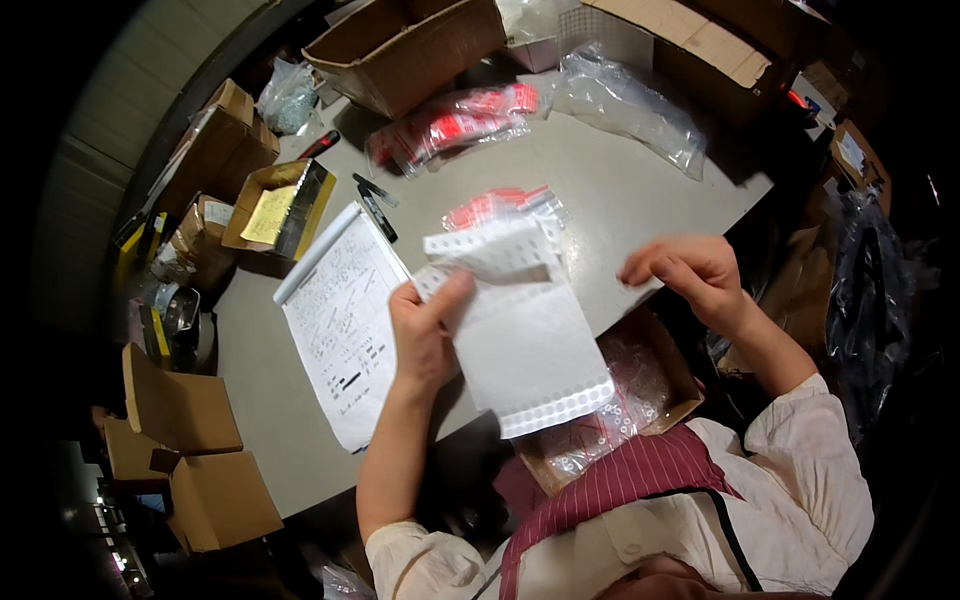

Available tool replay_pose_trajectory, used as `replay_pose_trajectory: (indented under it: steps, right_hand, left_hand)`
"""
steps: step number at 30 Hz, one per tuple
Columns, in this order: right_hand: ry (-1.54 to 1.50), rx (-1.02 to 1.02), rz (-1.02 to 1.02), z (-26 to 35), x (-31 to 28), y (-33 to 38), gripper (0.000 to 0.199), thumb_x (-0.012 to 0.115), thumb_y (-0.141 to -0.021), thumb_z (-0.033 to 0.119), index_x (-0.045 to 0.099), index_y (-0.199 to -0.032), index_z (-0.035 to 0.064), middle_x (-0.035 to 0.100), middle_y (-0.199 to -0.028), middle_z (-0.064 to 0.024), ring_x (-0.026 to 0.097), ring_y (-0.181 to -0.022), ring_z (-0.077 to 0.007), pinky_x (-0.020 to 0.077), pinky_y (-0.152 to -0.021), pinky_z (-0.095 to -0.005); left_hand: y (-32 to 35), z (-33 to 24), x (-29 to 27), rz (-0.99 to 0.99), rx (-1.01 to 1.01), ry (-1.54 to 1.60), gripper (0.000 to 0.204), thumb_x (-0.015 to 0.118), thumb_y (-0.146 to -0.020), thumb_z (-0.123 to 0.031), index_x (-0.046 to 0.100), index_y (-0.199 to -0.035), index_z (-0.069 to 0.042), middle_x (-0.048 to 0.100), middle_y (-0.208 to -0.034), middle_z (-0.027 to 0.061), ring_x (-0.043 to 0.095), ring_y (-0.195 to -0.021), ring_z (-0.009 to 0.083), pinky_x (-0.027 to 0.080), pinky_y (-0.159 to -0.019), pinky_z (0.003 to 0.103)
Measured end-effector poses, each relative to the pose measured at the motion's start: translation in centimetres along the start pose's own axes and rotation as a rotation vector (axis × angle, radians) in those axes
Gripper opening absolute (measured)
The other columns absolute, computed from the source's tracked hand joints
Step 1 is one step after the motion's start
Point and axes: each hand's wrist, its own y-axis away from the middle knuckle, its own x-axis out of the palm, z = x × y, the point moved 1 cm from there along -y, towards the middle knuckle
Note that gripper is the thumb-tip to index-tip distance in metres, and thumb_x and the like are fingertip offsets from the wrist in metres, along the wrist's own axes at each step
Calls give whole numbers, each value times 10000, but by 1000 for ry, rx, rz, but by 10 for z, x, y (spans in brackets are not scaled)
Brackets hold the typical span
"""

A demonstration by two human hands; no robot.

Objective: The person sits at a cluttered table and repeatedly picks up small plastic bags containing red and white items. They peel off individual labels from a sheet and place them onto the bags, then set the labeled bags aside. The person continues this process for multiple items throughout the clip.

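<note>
The left hand (425, 335) pinches a white perforated sheet (520, 330) while the right hand (690, 272) hovers beside it, fingers loosely curled.

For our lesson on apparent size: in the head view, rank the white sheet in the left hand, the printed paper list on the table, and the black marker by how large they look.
1. Printed paper list and white sheet: alike; the sheet is held nearer the camera, so unranked.
2. Black marker, clearly smallest.
</note>
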Motion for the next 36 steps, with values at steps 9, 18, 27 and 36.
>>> replay_pose_trajectory:
  steps: [9, 18, 27, 36]
  right_hand:
    - [750, -497, 113, -11, 56, -64, 410, 804, -813, 133, 656, -1181, 27, 645, -1184, -163, 633, -1077, -358, 515, -937, -454]
    - [257, -179, 24, -28, 48, -69, 205, 735, -916, 123, 739, -1095, 24, 672, -1172, -136, 658, -1078, -308, 516, -951, -393]
    - [-102, 58, 218, -39, 25, -68, 411, 754, -890, 183, 717, -1266, 22, 617, -1370, -113, 587, -1277, -242, 460, -1073, -365]
    - [175, 22, 266, -34, 36, -66, 584, 740, -815, 108, 599, -1380, 67, 574, -1233, -158, 591, -1155, -316, 488, -991, -402]
  left_hand:
    - [15, 13, 20, 61, -43, -231, 241, 769, -933, -129, 749, -1102, 41, 755, -987, 68, 684, -859, 116, 542, -777, 259]
    - [10, 18, 5, 85, 30, -390, 229, 751, -972, -132, 732, -1118, 44, 742, -991, 59, 663, -882, 105, 525, -766, 254]
    - [16, 7, 8, 254, 131, -405, 193, 765, -934, -83, 754, -1079, 43, 738, -1039, 80, 673, -933, 144, 531, -822, 278]
    - [7, 4, 14, 317, 354, -431, 146, 762, -902, -29, 774, -1033, 35, 697, -1198, 121, 665, -1105, 208, 532, -908, 329]
